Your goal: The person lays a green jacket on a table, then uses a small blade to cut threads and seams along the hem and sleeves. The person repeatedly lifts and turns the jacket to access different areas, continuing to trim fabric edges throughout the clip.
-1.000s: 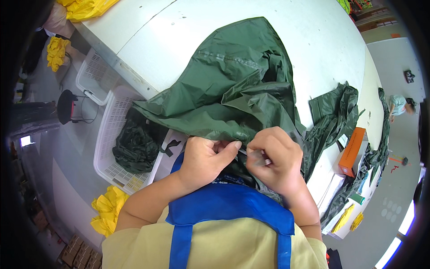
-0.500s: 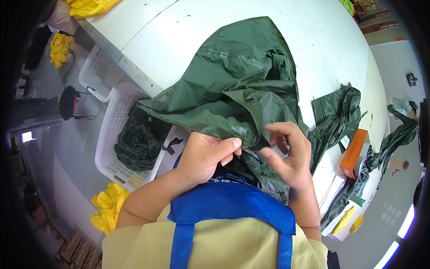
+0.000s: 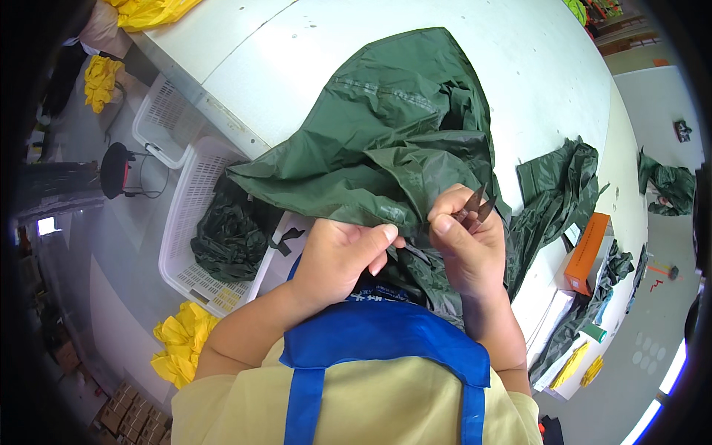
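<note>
A dark green waterproof sheet-like garment piece (image 3: 415,119) lies crumpled over the near edge of the white table, its lower hem drawn toward me. My left hand (image 3: 345,256) pinches that hem between thumb and fingers. Close beside it, my right hand (image 3: 471,241) is closed around dark thread snips (image 3: 478,208), whose two pointed blades stick up past the fingers, slightly apart. The right thumb and forefinger are pressed together at the edge of the green fabric. Whether they grip cloth or a thread there cannot be made out.
At left stands a white plastic basket (image 3: 174,237) holding dark green cloth (image 3: 230,230). Yellow cloth (image 3: 182,341) lies below it. To the right are more green fabric (image 3: 560,185) and an orange box (image 3: 586,252) on the white table (image 3: 549,74). Further right hangs green material (image 3: 671,185).
My right hand has moved left to the fabric edge, and its spread fingers have closed into a pinch. The snips' blades now show. Green material at far right has shifted.
</note>
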Demonstrator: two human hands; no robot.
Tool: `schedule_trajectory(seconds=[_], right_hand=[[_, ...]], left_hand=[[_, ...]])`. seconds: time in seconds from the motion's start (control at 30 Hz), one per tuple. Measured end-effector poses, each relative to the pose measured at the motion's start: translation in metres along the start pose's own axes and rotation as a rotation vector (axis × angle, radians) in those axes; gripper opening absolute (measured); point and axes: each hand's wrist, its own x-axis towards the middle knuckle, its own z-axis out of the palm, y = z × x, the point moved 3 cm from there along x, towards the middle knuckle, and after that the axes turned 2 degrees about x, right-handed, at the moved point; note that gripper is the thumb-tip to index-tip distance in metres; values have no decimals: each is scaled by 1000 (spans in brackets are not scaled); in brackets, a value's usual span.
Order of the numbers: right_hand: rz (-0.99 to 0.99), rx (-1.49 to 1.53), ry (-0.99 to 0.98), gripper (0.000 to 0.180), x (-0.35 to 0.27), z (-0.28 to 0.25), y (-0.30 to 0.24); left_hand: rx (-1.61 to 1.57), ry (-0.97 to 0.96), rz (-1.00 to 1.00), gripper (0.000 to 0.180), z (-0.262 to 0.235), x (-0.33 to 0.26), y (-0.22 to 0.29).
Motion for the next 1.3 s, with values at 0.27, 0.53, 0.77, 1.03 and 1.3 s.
schedule_trajectory(seconds=[0.27,0.53,0.77,1.03,1.3], right_hand=[[-399,-747,-465,36,43,2,-33],[-570,-1488,-336,36,3,-12,-58],[-95,-748,-246,68,-47,-48,-19],[-616,-1206,-32,33,-28,-4,-38],[-634,-1167,13,28,-28,7,-34]], left_hand=[[-68,-27,23,17,6,-1,4],[-275,51,17,13,4,3,3],[-145,3,-88,17,5,1,-9],[-183,-87,-63,24,13,-1,0],[-150,-79,-28,22,14,-4,-3]])
